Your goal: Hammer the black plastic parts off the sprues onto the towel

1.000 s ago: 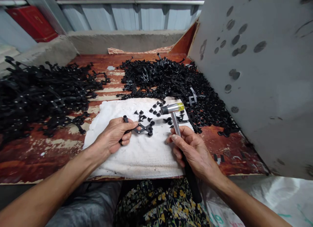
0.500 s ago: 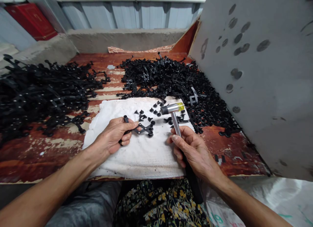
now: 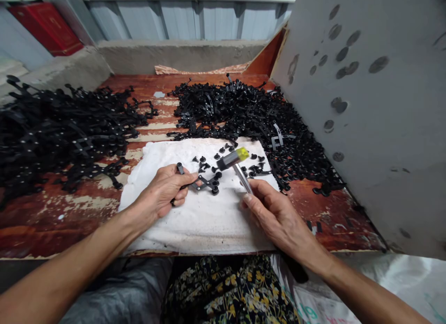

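I have the left hand [image 3: 167, 189] pinching the linkage [image 3: 206, 181] over the cloth [image 3: 209, 219], the right hand [image 3: 277, 212] wrapped round the hammer [image 3: 230, 160] — likely a tapping step, calling next for steady aim.

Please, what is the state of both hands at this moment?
Left hand: closed, holding a black linked part.
Right hand: closed, holding a hammer.

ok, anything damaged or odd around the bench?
Table: finish worn to pale patches left of and behind the cloth. Grey panel on the right: scattered dark blotches on a mostly plain face. One part in the right pile looks paler than its black neighbours, maybe glare.
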`<state>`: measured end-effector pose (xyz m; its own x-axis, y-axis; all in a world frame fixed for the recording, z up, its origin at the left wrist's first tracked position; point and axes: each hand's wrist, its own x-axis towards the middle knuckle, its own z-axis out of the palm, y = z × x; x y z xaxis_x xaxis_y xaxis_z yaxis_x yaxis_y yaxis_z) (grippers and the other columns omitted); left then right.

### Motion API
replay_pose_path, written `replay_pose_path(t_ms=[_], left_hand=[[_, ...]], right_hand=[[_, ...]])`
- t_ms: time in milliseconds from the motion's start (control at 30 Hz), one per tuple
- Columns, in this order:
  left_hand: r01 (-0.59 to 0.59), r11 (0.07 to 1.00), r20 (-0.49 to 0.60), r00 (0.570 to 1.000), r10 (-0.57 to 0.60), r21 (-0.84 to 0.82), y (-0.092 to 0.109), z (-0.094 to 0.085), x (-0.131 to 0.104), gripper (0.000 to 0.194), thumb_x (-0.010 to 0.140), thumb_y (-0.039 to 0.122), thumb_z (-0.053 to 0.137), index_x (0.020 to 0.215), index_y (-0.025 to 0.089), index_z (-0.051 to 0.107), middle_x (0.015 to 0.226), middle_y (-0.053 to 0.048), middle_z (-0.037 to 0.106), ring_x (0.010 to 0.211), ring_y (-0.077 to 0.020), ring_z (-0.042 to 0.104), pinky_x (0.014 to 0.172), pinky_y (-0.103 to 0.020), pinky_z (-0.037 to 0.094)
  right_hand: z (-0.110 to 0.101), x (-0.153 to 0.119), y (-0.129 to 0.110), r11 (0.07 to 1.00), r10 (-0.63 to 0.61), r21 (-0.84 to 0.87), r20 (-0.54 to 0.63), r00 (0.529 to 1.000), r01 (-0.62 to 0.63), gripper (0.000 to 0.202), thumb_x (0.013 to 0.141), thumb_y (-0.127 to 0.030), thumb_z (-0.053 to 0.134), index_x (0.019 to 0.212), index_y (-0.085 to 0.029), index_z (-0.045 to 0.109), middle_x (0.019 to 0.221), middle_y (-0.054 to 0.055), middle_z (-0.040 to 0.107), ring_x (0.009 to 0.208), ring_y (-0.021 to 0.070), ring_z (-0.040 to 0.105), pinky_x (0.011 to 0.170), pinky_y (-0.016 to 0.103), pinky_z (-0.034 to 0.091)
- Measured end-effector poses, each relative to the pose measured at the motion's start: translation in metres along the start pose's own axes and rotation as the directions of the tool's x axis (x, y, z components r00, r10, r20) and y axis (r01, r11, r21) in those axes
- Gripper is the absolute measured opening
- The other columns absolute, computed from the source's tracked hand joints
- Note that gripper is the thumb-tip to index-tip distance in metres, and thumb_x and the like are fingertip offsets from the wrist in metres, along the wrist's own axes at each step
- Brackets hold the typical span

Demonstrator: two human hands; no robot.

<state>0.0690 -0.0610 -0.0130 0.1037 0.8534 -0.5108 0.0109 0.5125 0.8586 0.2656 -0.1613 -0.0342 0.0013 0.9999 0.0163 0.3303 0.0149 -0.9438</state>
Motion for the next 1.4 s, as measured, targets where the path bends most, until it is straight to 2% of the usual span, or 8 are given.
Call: replay_pose_path(t_ms=[100,200,333,667,1000,1167,1267,1400], left_hand=[[-0.004,0.999,-0.019,1.000,0.005,0.034,0.004,0.002,-0.003,0.020,0.076,0.003,0.065,0.070,0.015,0.050,0.060,-0.004,0.067,0.027,-0.0006,0.030,0.028,-0.012,0.019],[-0.002,0.998,-0.021,1.000,0.003,0.064,0.006,0.003,-0.004,0.021,0.078,0.003,0.064,0.071,0.016,0.048,0.059,-0.003,0.067,0.027,-0.0007,0.030,0.028,-0.012,0.018],[-0.012,0.996,-0.013,1.000,0.014,0.093,0.007,0.003,-0.004,0.021,0.079,0.004,0.064,0.072,0.016,0.047,0.060,-0.003,0.066,0.028,-0.0003,0.029,0.029,-0.012,0.019],[-0.016,0.989,0.036,0.999,0.011,0.145,0.004,0.002,-0.005,0.025,0.081,0.006,0.066,0.091,0.019,0.047,0.049,0.008,0.053,0.031,-0.0025,0.028,0.031,-0.013,0.019],[-0.021,0.961,-0.008,1.000,0.024,0.276,0.007,0.009,0.001,0.027,0.077,0.008,0.068,0.076,0.021,0.044,0.038,0.012,0.035,0.029,-0.0032,0.021,0.032,-0.017,0.012],[-0.052,0.938,0.031,0.999,0.044,0.343,0.006,0.003,0.008,0.028,0.075,0.011,0.070,0.070,0.021,0.044,0.041,0.009,0.040,0.030,-0.0033,0.023,0.033,-0.018,0.012],[-0.051,0.936,0.062,0.998,0.031,0.349,0.004,-0.001,0.012,0.029,0.072,0.012,0.072,0.069,0.021,0.044,0.043,0.008,0.041,0.031,-0.0039,0.026,0.033,-0.019,0.013],[-0.060,0.939,0.079,0.996,0.035,0.340,0.005,-0.001,0.013,0.030,0.071,0.011,0.071,0.068,0.022,0.043,0.045,0.008,0.043,0.032,-0.0043,0.024,0.033,-0.019,0.012]], right_hand=[[-0.005,-0.001,0.001,0.928,-0.242,-0.276,0.063,0.968,0.250,0.040,0.096,-0.019,0.041,0.135,-0.019,0.050,0.119,0.014,0.065,0.105,0.0252,0.063,0.089,0.042,0.053],[-0.007,-0.006,0.007,0.819,-0.292,-0.469,0.156,0.944,0.331,0.063,0.092,-0.008,0.036,0.153,-0.022,0.030,0.110,0.013,0.064,0.086,0.0235,0.064,0.077,0.040,0.055],[-0.008,-0.012,0.011,0.665,-0.277,-0.656,0.227,0.934,0.356,0.078,0.083,-0.001,0.036,0.156,-0.024,0.025,0.083,0.005,0.054,0.056,0.0182,0.051,0.051,0.031,0.043],[-0.010,-0.012,0.009,0.628,-0.311,-0.678,0.231,0.922,0.382,0.080,0.080,0.001,0.035,0.156,-0.023,0.024,0.076,-0.001,0.045,0.050,0.0128,0.042,0.048,0.026,0.031],[-0.014,-0.010,0.002,0.625,-0.309,-0.667,0.267,0.913,0.407,0.076,0.078,0.001,0.036,0.152,-0.012,0.036,0.075,0.002,0.050,0.049,0.0149,0.045,0.046,0.026,0.037],[-0.021,-0.005,-0.004,0.674,-0.308,-0.616,0.268,0.913,0.408,0.064,0.086,-0.002,0.037,0.149,-0.012,0.042,0.080,0.006,0.057,0.056,0.0161,0.051,0.054,0.028,0.046],[-0.022,-0.006,-0.009,0.705,-0.432,-0.546,0.175,0.884,0.453,0.060,0.091,-0.002,0.036,0.149,-0.016,0.042,0.077,0.004,0.055,0.059,0.0158,0.052,0.056,0.027,0.047],[-0.019,-0.006,-0.009,0.656,-0.479,-0.581,0.173,0.861,0.482,0.061,0.090,-0.003,0.036,0.149,-0.015,0.042,0.074,0.002,0.052,0.054,0.0153,0.049,0.049,0.026,0.045]])
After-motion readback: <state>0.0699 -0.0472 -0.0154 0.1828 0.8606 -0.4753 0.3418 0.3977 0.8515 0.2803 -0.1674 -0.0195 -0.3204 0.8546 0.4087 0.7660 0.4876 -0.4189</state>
